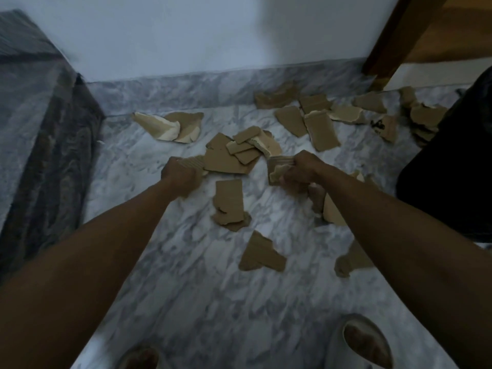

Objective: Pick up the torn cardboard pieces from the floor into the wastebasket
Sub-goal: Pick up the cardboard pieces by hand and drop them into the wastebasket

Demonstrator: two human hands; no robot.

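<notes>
left hand [181, 173] grips a ridged scrap | right hand [298, 170] clutches several scraps | cardboard heap [234, 153] lies between both fists — just ahead | black wastebasket [452, 169] sits far right, nearer the right arm

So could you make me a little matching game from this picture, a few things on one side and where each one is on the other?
Things:
1. left hand
2. right hand
3. black bag
4. pale-edged cardboard piece

Places or states:
A. at the right edge of the view
B. grips a ridged cardboard scrap left of the middle pile
C. lies on the floor near the wall, far left of the scatter
D. holds several torn scraps right of the middle pile

Pairs: 1-B, 2-D, 3-A, 4-C
</notes>
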